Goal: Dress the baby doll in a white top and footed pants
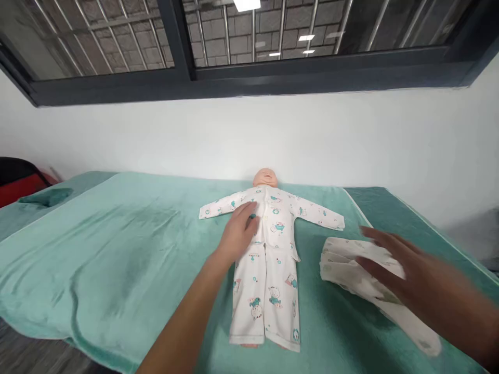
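Observation:
A baby doll (pixel 265 177) lies on its back on the green blanket, its head towards the wall. It wears a white printed long-sleeved top (pixel 277 210) and matching trousers (pixel 281 298), with the sleeves spread to both sides. My left hand (pixel 238 228) rests on the left side of the doll's top, fingers extended. To the right lies a folded white printed cloth (pixel 343 259), one end trailing towards me. Over this cloth is my right hand (pixel 401 270), smeared by motion, its thumb and fingers apart; contact with the cloth cannot be made out.
The green blanket (pixel 128 249) covers a wide surface against a white wall (pixel 234 135). A small dark green cushion-like item (pixel 47 197) lies at the far left, near a red and black object (pixel 19 182). A dark-framed window (pixel 249 78) with bars is above.

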The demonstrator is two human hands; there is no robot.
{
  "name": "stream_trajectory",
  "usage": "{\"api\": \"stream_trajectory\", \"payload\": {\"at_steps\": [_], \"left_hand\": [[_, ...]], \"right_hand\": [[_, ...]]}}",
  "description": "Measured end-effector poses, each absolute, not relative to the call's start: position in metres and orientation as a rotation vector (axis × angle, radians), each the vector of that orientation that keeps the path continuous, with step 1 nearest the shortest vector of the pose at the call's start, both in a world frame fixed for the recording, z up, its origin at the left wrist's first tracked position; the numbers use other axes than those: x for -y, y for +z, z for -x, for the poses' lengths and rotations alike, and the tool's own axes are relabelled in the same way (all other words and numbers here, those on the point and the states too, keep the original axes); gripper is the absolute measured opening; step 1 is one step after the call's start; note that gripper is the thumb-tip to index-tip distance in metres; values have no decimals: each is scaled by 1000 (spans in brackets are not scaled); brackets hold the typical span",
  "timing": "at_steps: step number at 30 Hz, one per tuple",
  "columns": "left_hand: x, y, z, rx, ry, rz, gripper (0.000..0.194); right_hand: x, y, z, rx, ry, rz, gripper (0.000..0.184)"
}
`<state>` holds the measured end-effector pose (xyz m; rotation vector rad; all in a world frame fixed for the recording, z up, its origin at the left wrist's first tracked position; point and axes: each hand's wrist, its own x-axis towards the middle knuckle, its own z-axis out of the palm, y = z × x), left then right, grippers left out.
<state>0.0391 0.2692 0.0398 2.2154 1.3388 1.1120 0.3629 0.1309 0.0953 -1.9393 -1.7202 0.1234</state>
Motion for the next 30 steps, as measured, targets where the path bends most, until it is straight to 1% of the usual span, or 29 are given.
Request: {"api": "stream_trajectory", "payload": {"at_steps": [2, 3, 6, 8, 9, 11, 13, 16, 19, 26, 30], "left_hand": [[-303, 48, -53, -1300, 1090, -2246, 42], [-316, 50, -60, -1283, 1075, -2260, 42], [-344, 52, -71, -1236, 1031, -2281, 43], [-356, 50, -74, -1213, 1012, -2280, 44], [-361, 48, -74, -1207, 1011, -2274, 44], [-369, 43, -73, -1202, 1018, -2259, 44], [-373, 39, -72, -1209, 1026, -2240, 43], [-373, 35, -70, -1203, 1016, -2222, 42], [-372, 34, -69, -1199, 1024, -2193, 43], [-375, 29, -67, -1224, 1016, -2171, 47], [-374, 29, -67, -1233, 1023, -2150, 50]], "right_hand": [[-170, 105, -323, 1708, 485, 1752, 44], [-194, 105, -303, 1659, 539, 1656, 37], [-273, 89, -255, 1509, 513, 1476, 23], [-318, 73, -237, 1499, 483, 1418, 22], [-335, 66, -231, 1477, 461, 1438, 22], [-358, 56, -225, 1472, 418, 1527, 17], [-365, 53, -222, 1509, 396, 1622, 11], [-361, 58, -218, 1586, 448, 1678, 21], [-356, 64, -213, 1657, 481, 1709, 24], [-360, 56, -218, 1622, 524, 1679, 15], [-358, 61, -216, 1733, 433, 1727, 13]]}}
